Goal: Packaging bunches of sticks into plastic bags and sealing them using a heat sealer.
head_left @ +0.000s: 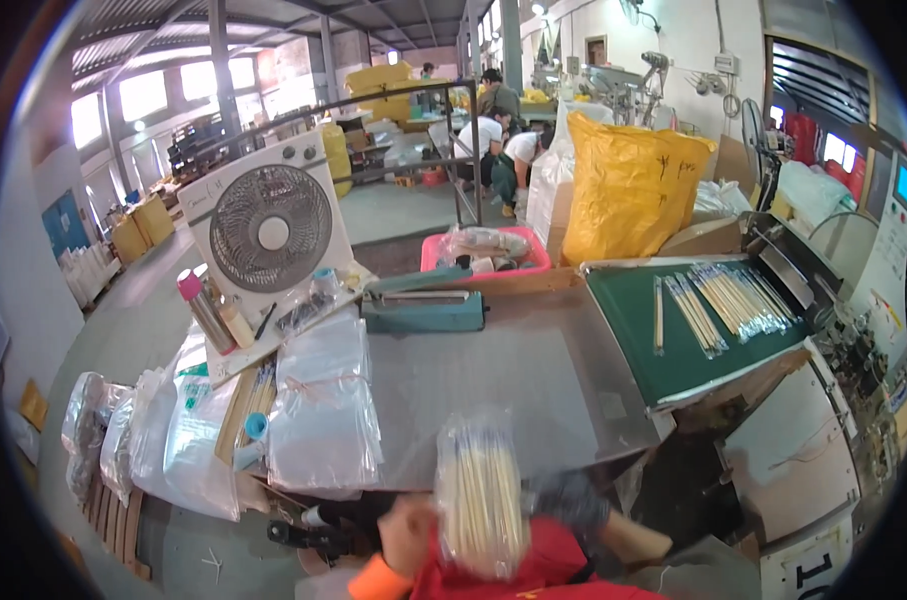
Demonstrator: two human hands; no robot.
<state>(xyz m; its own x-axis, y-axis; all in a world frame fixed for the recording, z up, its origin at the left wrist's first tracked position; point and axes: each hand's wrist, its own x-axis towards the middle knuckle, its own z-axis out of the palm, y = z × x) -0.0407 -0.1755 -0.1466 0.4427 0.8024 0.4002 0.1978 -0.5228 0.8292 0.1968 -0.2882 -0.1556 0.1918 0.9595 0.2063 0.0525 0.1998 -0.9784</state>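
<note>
A clear plastic bag of chopsticks (481, 500), pale sticks with bluish upper ends, stands upright close to my body at the table's near edge. My left hand (406, 532) is closed against the bag's left edge, somewhat blurred. On the bag's right side is my right hand (571, 500) in a dark glove, its fingers smeared by motion. Sleeved chopsticks (728, 302) lie in rows on a green conveyor belt (638, 365) to the right. A stack of clear plastic bags (323, 400) lies left of the hands.
A grey metal table (473, 370) holds a teal bag sealer (423, 310) at its back. Beyond are a box fan (270, 215), a pink basin (538, 248) and a yellow sack (628, 190). A pink-capped flask (203, 310) stands left. People (493, 150) bend over in the background.
</note>
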